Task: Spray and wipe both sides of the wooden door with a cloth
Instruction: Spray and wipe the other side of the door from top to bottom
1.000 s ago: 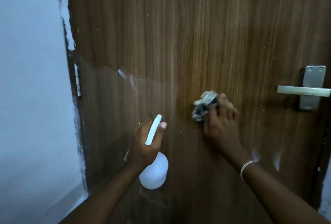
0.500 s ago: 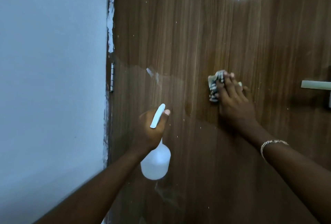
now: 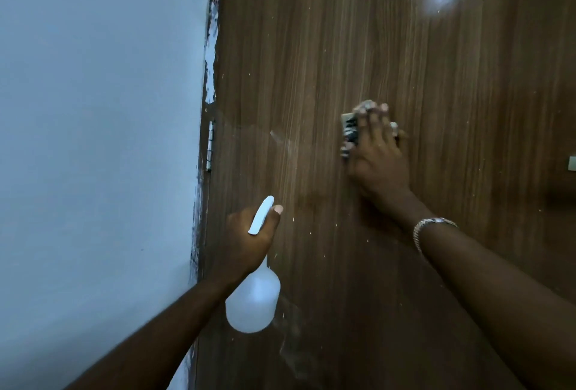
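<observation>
The hands work apart on the wooden door (image 3: 343,46). The left hand (image 3: 246,240) is curled round the neck of a white spray bottle (image 3: 252,302), thumb up beside the nozzle, the bottle's body hanging at its 6 o'clock. At its 2 o'clock the right hand (image 3: 377,158), with a bracelet (image 3: 431,226) on the wrist, lies with fingers nearly straight, pressing a bunched cloth (image 3: 350,130) flat against the door. A hinge (image 3: 211,146) sits at the cloth's 9 o'clock, by the pale wall (image 3: 93,109).
</observation>
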Demonstrator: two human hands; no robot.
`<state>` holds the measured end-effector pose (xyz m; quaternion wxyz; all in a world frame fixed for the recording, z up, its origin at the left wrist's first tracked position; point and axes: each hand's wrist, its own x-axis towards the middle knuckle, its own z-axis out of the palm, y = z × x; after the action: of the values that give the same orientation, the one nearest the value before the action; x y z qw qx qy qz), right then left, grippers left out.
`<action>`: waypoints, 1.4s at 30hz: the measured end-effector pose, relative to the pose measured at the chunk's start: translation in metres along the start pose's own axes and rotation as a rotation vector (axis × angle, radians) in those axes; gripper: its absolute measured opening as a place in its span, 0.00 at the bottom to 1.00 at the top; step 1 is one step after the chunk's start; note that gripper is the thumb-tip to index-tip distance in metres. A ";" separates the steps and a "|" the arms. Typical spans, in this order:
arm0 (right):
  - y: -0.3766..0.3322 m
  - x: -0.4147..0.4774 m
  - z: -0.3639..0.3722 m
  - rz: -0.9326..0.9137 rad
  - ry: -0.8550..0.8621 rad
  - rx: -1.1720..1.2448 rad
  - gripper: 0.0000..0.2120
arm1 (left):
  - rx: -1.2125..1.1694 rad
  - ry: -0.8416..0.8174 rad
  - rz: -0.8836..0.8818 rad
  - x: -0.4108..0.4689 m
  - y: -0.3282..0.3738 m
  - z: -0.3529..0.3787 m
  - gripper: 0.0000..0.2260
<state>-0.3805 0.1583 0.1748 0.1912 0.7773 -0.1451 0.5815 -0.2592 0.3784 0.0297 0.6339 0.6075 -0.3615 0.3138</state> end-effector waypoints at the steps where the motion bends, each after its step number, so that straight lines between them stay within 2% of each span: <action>1: -0.017 0.009 0.010 -0.079 -0.032 -0.026 0.30 | -0.007 0.007 -0.006 0.003 -0.002 -0.003 0.18; 2: -0.033 0.012 0.022 -0.218 -0.086 -0.062 0.31 | -0.016 0.017 -0.001 0.005 -0.003 -0.007 0.20; 5: -0.049 -0.020 0.046 -0.820 -0.297 -0.189 0.29 | -0.045 0.025 0.061 0.013 -0.006 -0.020 0.27; 6: -0.041 -0.033 0.045 -0.896 -0.300 -0.223 0.27 | -0.055 0.028 0.075 0.016 -0.008 -0.024 0.28; 8: -0.029 -0.028 0.038 -0.798 -0.184 -0.181 0.26 | -0.045 0.005 0.061 0.027 -0.016 -0.033 0.28; 11: -0.047 0.033 0.039 -0.394 -0.049 -0.180 0.27 | -0.033 0.005 0.022 0.039 -0.027 -0.048 0.27; 12: -0.063 0.054 0.043 -0.327 -0.045 -0.171 0.28 | -0.024 0.025 0.043 0.041 -0.030 -0.053 0.27; 14: -0.102 0.070 0.065 -0.367 -0.077 -0.154 0.28 | -0.002 0.057 0.086 0.044 -0.037 -0.064 0.27; 16: -0.125 0.049 0.089 -0.558 -0.163 -0.190 0.26 | 0.015 0.055 0.097 0.045 -0.044 -0.071 0.25; 18: -0.123 0.017 0.094 -0.735 -0.263 -0.233 0.26 | 0.033 0.032 0.100 0.048 -0.048 -0.078 0.21; 19: -0.114 0.009 0.089 -0.757 -0.276 -0.233 0.26 | 0.036 0.027 0.106 0.051 -0.051 -0.081 0.21; 20: -0.107 0.008 0.083 -0.716 -0.243 -0.203 0.26 | 0.036 0.025 0.113 0.057 -0.054 -0.085 0.22; 24: -0.116 0.064 0.069 -0.307 -0.125 -0.132 0.31 | 0.044 0.036 0.116 0.078 -0.060 -0.094 0.24; 26: -0.152 0.096 0.077 -0.305 -0.153 -0.091 0.30 | 0.046 0.035 0.125 0.084 -0.060 -0.094 0.19; 28: -0.184 0.099 0.095 -0.499 -0.258 -0.120 0.28 | 0.035 0.034 0.140 0.084 -0.062 -0.094 0.18; 30: -0.189 0.074 0.110 -0.811 -0.425 -0.198 0.28 | 0.033 0.028 0.161 0.082 -0.067 -0.096 0.19; 32: -0.170 0.049 0.109 -0.946 -0.475 -0.172 0.31 | 0.028 0.014 0.148 0.084 -0.072 -0.101 0.20; 34: -0.155 0.058 0.101 -0.823 -0.352 -0.143 0.35 | 0.020 0.010 0.122 0.090 -0.077 -0.105 0.21; 36: -0.159 0.093 0.097 -0.568 -0.205 -0.145 0.34 | 0.018 0.010 0.104 0.099 -0.080 -0.106 0.20; 38: -0.179 0.136 0.097 -0.397 -0.180 -0.121 0.34 | 0.020 0.016 0.125 0.104 -0.082 -0.106 0.17; 40: -0.207 0.166 0.104 -0.389 -0.211 -0.136 0.35 | 0.030 0.015 0.142 0.106 -0.085 -0.106 0.15; 42: -0.231 0.170 0.114 -0.463 -0.209 -0.188 0.30 | 0.034 0.015 0.147 0.105 -0.089 -0.106 0.16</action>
<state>-0.1328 0.3090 0.2802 0.3743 0.8245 -0.0359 0.4229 -0.1192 0.4742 0.0692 0.6013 0.5877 -0.3950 0.3702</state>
